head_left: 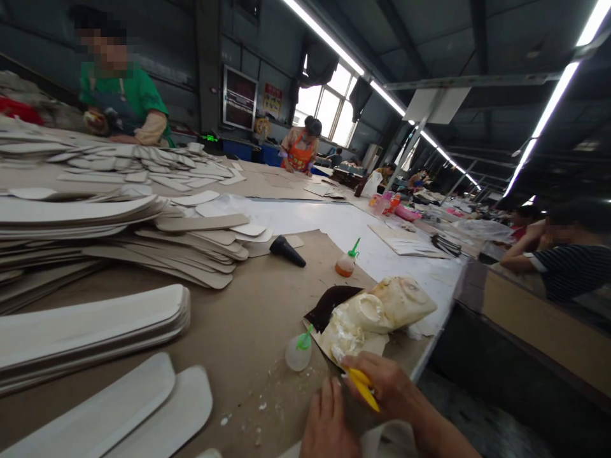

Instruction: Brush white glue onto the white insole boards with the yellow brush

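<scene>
My right hand (389, 381) is closed around a yellow-handled tool (361, 387); its working end is hidden by my fingers. The fingertips are beside a cream-coloured, glue-crusted container (365, 315) that lies on its side on a dark and pale sheet (329, 304). My left hand (329, 423) is low in the view, fingers stretched out on the table and apart from the tool. Below my right wrist, partly cut off, is a pale piece (389, 439). A clear squeeze bottle with a green nozzle (298, 353) stands left of the container.
Stacks of pale rounded-end panels (95, 318) fill the left side. Farther back are a black cone (287, 251) and a bottle of orange liquid (344, 264). Crumbs dot the brown table covering (238, 375). Co-workers are across the table and at right.
</scene>
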Tool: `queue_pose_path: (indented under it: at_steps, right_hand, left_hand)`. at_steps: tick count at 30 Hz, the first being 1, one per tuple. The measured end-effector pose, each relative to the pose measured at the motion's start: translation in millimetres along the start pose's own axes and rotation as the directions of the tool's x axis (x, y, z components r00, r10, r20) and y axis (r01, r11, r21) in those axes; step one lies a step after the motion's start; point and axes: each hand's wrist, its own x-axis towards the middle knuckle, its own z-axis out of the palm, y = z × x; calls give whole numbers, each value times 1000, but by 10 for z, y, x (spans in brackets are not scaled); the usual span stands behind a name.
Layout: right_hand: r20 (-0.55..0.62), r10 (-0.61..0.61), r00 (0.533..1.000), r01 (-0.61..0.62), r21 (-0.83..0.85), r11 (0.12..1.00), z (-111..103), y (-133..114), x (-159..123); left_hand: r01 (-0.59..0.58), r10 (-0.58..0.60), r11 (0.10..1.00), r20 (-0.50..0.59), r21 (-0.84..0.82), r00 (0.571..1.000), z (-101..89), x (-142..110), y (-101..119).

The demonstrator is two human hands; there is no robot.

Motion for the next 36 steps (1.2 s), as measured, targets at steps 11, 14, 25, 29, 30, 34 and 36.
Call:
queue_pose_path:
  at_steps: [11, 14, 25, 29, 30, 34, 36]
  right_hand:
    - [-39, 191, 981, -187, 77, 979, -73, 86, -9]
    - [18, 240, 971, -239, 149, 959, -122, 33, -133]
    - [-16, 863, 504, -683, 604, 410, 60, 506, -253]
    - [-121, 858, 498, -728, 479, 490, -110, 521, -349]
    - [-156, 837, 524, -727, 429, 535, -162, 505, -348]
    - [-240, 677, 695, -623, 268, 735, -212, 341, -246]
    - [-163, 582, 797, -546, 218, 809, -148, 216, -195]
  left_hand:
    - [-133, 138, 989, 74, -69, 988, 278, 311, -80]
    - [-160, 165, 986, 87, -55, 982, 256, 340, -50]
    - [-131, 159, 978, 176, -159, 971, -11, 329, -95]
    - [-109, 143, 982, 223, -156, 964, -39, 343, -71]
    - [-110, 141, 983, 226, -147, 964, -42, 344, -62]
    - [-131, 159, 981, 205, -142, 966, -54, 328, -61]
    - [-136, 169, 976, 199, -168, 965, -59, 318, -83]
